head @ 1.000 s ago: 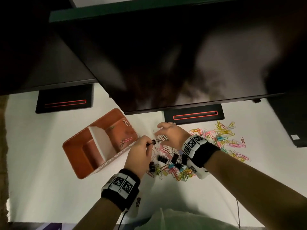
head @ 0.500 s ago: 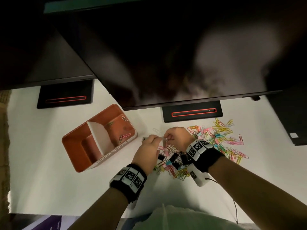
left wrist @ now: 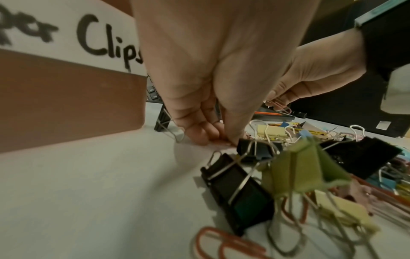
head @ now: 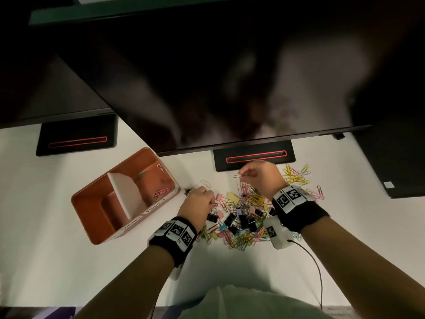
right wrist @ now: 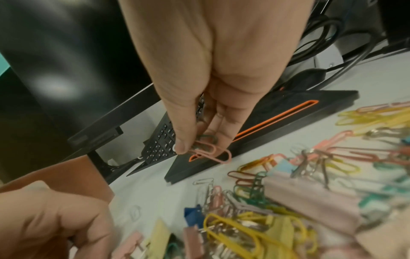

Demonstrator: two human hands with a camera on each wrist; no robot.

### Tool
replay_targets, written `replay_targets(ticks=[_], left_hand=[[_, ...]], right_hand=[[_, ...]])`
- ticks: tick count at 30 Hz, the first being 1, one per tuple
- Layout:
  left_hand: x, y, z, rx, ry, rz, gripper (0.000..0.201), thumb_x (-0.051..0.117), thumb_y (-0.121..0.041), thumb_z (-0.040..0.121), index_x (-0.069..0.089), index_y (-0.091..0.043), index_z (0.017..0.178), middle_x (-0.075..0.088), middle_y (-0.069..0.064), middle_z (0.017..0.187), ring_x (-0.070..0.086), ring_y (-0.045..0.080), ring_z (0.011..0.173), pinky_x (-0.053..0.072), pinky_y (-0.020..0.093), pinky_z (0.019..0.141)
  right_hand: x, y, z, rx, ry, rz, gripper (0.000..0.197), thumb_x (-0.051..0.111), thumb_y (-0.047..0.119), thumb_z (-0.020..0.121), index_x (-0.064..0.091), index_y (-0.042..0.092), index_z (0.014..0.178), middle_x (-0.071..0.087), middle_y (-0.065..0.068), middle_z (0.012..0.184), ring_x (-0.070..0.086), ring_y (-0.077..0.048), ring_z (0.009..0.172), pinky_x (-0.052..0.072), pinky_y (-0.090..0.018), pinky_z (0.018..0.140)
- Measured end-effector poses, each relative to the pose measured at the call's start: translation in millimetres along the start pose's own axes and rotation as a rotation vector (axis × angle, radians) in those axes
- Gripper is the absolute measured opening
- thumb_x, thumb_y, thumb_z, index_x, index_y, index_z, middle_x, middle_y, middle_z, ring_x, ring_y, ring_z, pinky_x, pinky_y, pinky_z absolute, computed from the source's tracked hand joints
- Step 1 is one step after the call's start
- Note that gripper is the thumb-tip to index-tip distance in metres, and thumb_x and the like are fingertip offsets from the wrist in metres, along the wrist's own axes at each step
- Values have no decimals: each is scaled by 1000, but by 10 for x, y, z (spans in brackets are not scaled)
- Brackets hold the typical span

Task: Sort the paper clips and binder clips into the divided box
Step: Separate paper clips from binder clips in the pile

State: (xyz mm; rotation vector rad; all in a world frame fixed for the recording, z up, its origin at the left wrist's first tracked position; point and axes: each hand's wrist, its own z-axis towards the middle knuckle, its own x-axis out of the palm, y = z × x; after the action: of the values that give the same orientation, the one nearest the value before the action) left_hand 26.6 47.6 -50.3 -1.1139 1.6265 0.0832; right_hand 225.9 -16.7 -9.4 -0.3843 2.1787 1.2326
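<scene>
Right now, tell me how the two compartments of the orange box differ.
The far compartment holds a few paper clips; the near compartment shows none. The far one has a flat floor; the near one has a raised step inside. Both share the white divider.

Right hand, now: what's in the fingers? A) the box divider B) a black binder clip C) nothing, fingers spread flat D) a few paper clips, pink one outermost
D: in the right wrist view the right hand pinches a small bunch of paper clips between thumb and fingers, a pink one sticking out furthest, above the clip pile on the desk.
</scene>
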Motion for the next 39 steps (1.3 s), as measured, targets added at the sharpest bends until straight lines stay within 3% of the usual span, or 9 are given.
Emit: replay_targets(ticks=[3, 5, 9, 14, 17, 20, 24, 29, 39], left_hand=[[-13, -7, 14, -20, 51, 31, 11, 52, -17, 91, 58, -11, 98, 57, 7, 103, 49, 22, 100, 42, 30, 81], [-6, 4, 3, -31, 70, 21, 13, 52, -17, 92, 57, -10, 101, 57, 7, 105, 48, 22, 102, 41, 30, 83], [15, 32, -59, -38, 91, 27, 14, 50, -16, 92, 59, -9, 100, 53, 7, 106, 47, 21, 102, 38, 26, 82], [-46, 22, -95, -33, -55, -56, 11, 49, -13, 91, 59, -9, 95, 51, 5, 101, 50, 18, 90, 42, 25, 79], [-151, -55, -17, -76, -125, -67, 20, 47, -10, 92, 52, -11, 111, 55, 8, 103, 55, 24, 94, 48, 33, 80], [-208, -76, 121, -164, -65, -10, 45, 46, -7, 92, 35, -14, 135, 57, 10, 113, 56, 27, 103, 49, 36, 85], [-177, -74, 215, -139, -25, 153, 31, 47, -2, 90, 48, -9, 120, 52, 9, 115, 58, 27, 98, 48, 32, 77], [-115, -45, 222, -137, -49, 176, 18, 53, 2, 86, 56, -6, 102, 43, 8, 113, 60, 22, 82, 52, 28, 76], [-90, -70, 121, -130, -75, 131, 21, 49, 0, 87, 50, -9, 106, 57, 8, 97, 60, 26, 84, 49, 31, 70]], right_hand=[[-11, -68, 38, -24, 7, -105, 12, 70, 13, 80, 71, 13, 93, 62, -6, 105, 66, -21, 84, 53, -32, 84], [14, -89, 49, -50, 46, -174, 11, 68, 13, 82, 70, 13, 93, 60, -5, 110, 66, -18, 83, 52, -25, 79], [62, -73, 79, -56, 188, -291, 15, 62, 11, 85, 69, 12, 98, 53, -4, 118, 61, -21, 98, 44, -19, 84], [200, -101, 44, -55, 249, -347, 13, 64, 11, 83, 69, 11, 95, 44, -3, 125, 58, -18, 97, 40, -16, 81], [274, -106, 26, -59, 256, -345, 13, 63, 9, 84, 66, 12, 96, 51, -3, 118, 59, -19, 94, 47, -20, 80], [300, -84, 30, -59, 244, -354, 17, 61, 6, 84, 63, 13, 100, 60, -5, 109, 58, -19, 95, 49, -25, 83], [301, -61, 27, 2, 265, -357, 27, 57, 1, 83, 54, 15, 106, 64, -6, 104, 58, -23, 96, 53, -36, 84], [301, -32, 43, 7, 332, -415, 28, 50, 1, 86, 55, 16, 110, 64, -5, 111, 59, -23, 101, 51, -34, 89], [318, -2, 7, -17, 347, -442, 26, 52, 5, 87, 64, 13, 108, 62, -6, 112, 60, -22, 98, 52, -28, 86]])
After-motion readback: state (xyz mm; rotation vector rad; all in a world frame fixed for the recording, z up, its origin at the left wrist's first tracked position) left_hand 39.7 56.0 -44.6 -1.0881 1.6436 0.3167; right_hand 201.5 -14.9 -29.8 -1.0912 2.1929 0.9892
